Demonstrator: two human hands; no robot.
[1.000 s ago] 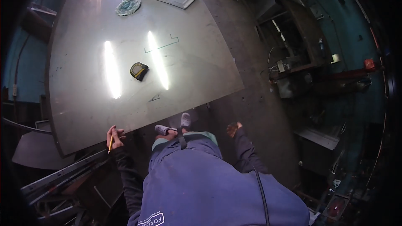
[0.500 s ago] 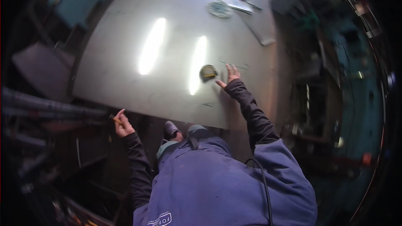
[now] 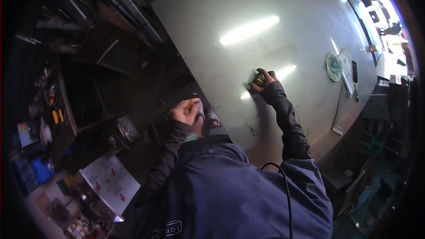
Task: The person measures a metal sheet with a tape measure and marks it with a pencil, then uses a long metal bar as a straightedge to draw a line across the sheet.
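Observation:
My right hand (image 3: 268,81) is wrapped around a dark, rounded tape measure (image 3: 259,79) with a yellow strip, over the large metal sheet (image 3: 212,31). Fingers and thumb close on its two sides. Lower and to the left, just off the sheet's near edge, my left hand (image 3: 182,112) is closed around a short orange-yellow, pen-like thing (image 3: 192,102). Thin dark lines (image 3: 301,117) mark the sheet's surface to the right of my right forearm.
At the sheet's right side lie a round greenish item (image 3: 333,67), papers (image 3: 347,73) and a long flat metal strip (image 3: 340,115). Long metal bars (image 3: 126,6) stand at upper left. A white panel with red marks (image 3: 110,181) sits at lower left, near a cluttered bench (image 3: 62,128).
My right hand, open beside the tape measure before, has closed on it. The view has swung left, showing the bench and white panel. My left hand keeps the pen-like thing.

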